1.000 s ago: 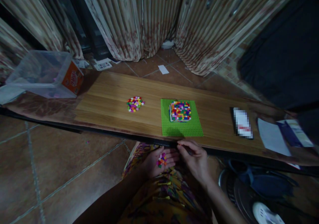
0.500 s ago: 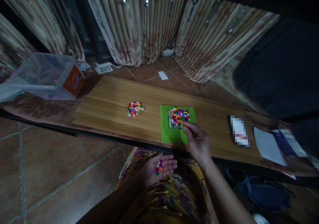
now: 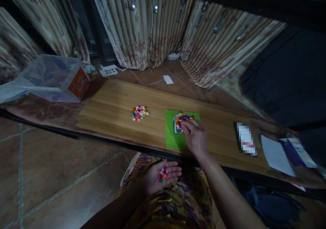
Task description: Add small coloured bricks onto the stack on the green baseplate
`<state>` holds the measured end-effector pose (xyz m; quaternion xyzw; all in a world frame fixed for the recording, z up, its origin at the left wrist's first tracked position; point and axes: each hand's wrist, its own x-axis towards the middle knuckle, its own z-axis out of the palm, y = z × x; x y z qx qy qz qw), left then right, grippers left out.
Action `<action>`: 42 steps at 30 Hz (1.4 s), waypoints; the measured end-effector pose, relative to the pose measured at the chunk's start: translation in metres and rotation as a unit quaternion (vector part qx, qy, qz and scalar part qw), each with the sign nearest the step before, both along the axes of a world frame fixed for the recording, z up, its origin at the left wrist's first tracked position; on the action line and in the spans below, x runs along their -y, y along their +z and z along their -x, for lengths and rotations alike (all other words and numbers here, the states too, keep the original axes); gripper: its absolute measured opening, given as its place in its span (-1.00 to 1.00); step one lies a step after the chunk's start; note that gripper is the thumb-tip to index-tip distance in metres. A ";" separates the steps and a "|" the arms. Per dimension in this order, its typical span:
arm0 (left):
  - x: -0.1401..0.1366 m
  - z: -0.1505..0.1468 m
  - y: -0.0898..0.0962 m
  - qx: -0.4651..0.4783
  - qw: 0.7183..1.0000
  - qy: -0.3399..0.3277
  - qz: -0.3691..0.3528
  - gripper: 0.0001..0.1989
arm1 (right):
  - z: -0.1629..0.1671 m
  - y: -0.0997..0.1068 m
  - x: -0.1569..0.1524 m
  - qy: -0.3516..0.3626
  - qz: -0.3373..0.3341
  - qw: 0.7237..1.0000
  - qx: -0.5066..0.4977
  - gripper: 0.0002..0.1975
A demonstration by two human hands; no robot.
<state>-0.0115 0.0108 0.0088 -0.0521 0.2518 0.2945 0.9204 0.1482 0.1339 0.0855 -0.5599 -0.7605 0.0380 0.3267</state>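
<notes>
My left hand [image 3: 163,174] lies palm up over my lap, fingers stretched out flat. A small heap of loose toy bricks [image 3: 163,174] in mixed colours rests on its palm. With thumb and fingertips pinched together, my right hand [image 3: 196,135] reaches onto a multicoloured brick build [image 3: 177,122]. That build stands on a green studded baseplate [image 3: 171,140]. Whatever the right fingertips hold is too small and hidden to make out, and the hand covers the build's right front part.
On the wooden tabletop [image 3: 114,103] left of the baseplate sits a pile of loose bricks [image 3: 140,113]. A clear plastic bin [image 3: 51,76] stands at the far left. To the right lie a blurred-out flat item [image 3: 246,139] and white paper [image 3: 276,154].
My right hand has moved left and forward over the build, from its near right edge onto its top. The left hand keeps its place with the bricks. The view has shifted slightly.
</notes>
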 end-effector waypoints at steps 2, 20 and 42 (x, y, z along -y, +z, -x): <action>0.000 0.000 0.000 0.005 1.000 0.001 0.001 -0.58 | -0.002 -0.002 -0.001 0.005 -0.006 1.000 0.006 -0.75; 0.001 -0.001 -0.004 0.003 1.000 0.001 0.005 -0.56 | -0.005 0.007 -0.001 -0.044 0.003 0.991 -0.123 -0.81; -0.002 -0.003 0.002 -0.025 1.000 -0.007 0.011 -0.57 | 0.001 -0.019 -0.012 -0.095 0.009 0.982 -0.160 -0.74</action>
